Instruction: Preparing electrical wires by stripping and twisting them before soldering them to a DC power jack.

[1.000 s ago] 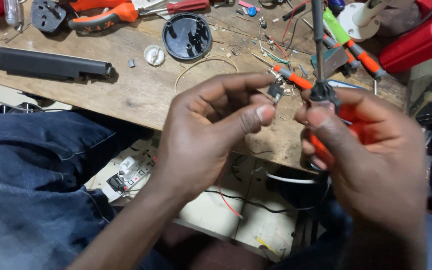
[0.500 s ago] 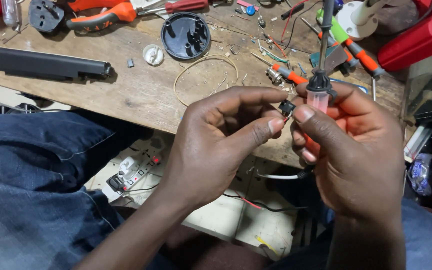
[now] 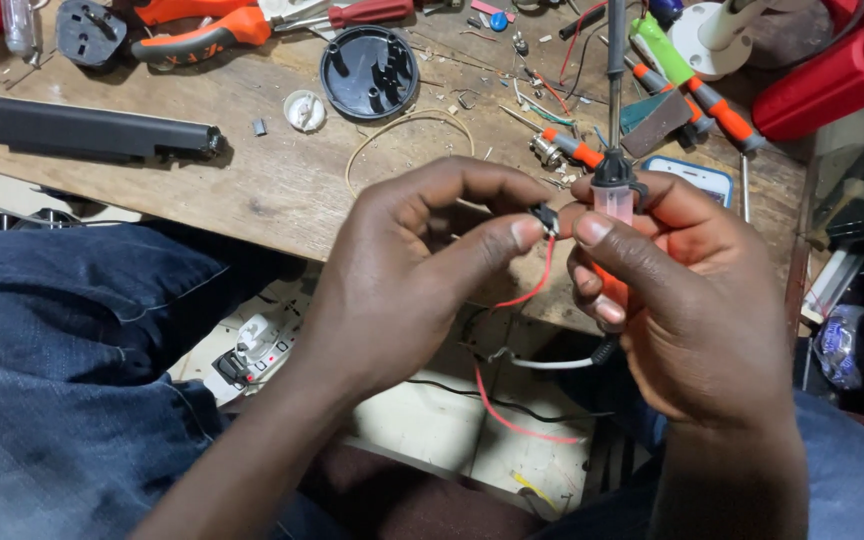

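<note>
Hands (image 3: 552,290) pinch small part (image 3: 546,218) above wooden workbench (image 3: 282,180).

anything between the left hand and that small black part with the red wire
Nothing visible does. The left hand already pinches the small black part at its fingertips, with the red wire hanging below, and the right hand meets it from the other side.

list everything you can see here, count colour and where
small part: 1, black, pinched between both hands
wire: 1, red, hanging from the small part
soldering iron: 1, orange handle, in right hand
workbench: 1, brown wood, across the top
round cover: 1, black, bench top centre
long bar: 1, black, bench left
pliers: 1, orange handles, top left
screwdriver: 1, red handle, top centre
tube: 1, red, top right
left hand: centre
right hand: right of centre
</note>
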